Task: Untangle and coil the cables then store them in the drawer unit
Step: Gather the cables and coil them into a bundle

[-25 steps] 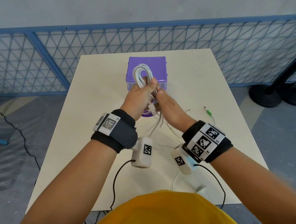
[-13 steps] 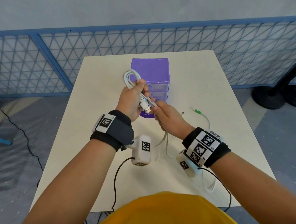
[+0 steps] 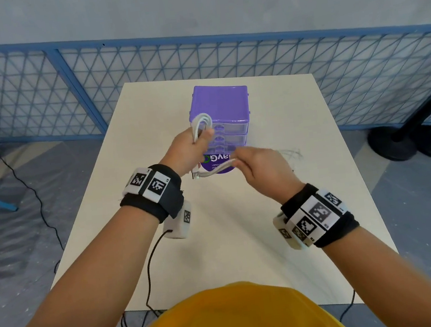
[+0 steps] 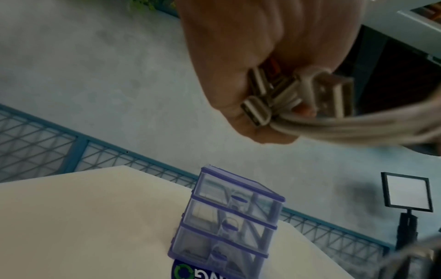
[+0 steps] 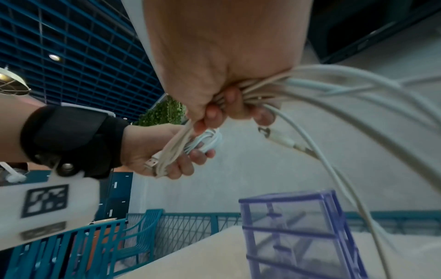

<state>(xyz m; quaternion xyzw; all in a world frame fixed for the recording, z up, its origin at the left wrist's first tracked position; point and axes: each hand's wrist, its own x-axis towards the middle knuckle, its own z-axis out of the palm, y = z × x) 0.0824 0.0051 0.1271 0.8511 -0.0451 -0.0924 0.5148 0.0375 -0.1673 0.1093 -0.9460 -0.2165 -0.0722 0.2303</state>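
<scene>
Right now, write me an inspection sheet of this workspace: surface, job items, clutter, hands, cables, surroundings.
Surface: cream table, drawer unit standing toward its far end.
Job's things: purple drawer unit with three clear drawers, all pushed in; white cables partly looped.
Clutter: purple label on the table at the unit's foot; thin loose wire to its right.
Hands: left hand grips the loops and several USB plugs; right hand grips the trailing strands, held above the table.
Cables: bundle stretches between both hands; loose ends trail past the right hand; black sensor lead hangs from the left wrist.
Surroundings: blue mesh fence, grey wall, black stand bases.
</scene>
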